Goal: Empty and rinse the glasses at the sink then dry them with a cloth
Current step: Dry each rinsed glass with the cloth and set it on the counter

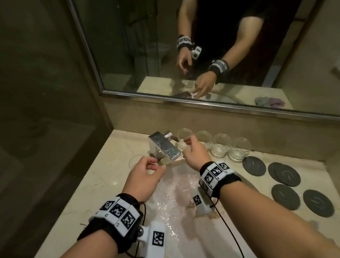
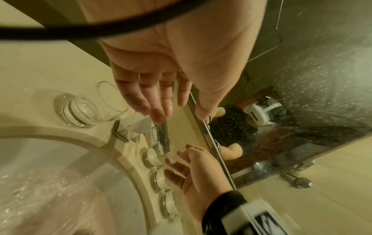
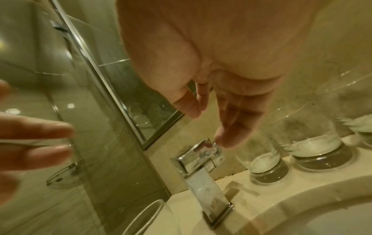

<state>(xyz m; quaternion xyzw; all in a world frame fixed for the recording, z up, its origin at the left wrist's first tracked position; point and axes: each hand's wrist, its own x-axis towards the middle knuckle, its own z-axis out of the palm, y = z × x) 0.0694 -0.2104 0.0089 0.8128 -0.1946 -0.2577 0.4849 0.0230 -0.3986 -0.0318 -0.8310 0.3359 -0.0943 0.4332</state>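
From the head view, a beige marble counter (image 1: pixel 99 171) holds a wet white sink (image 1: pixel 182 189) under a wall mirror (image 1: pixel 158 48), with a chrome tap (image 1: pixel 164 147), four glasses (image 1: pixel 220 145) in a row along the back edge and dark coasters (image 1: pixel 283 174) at right; the left hand (image 1: pixel 146 177) and right hand (image 1: pixel 195 149) hover loosely curled, empty, by the tap. The left wrist view shows relaxed fingers (image 2: pixel 159 101) over bare counter beside one more empty glass (image 2: pixel 80 109). The right wrist view shows slack fingers (image 3: pixel 235 120) just above the tap, milky-bottomed glasses beside.
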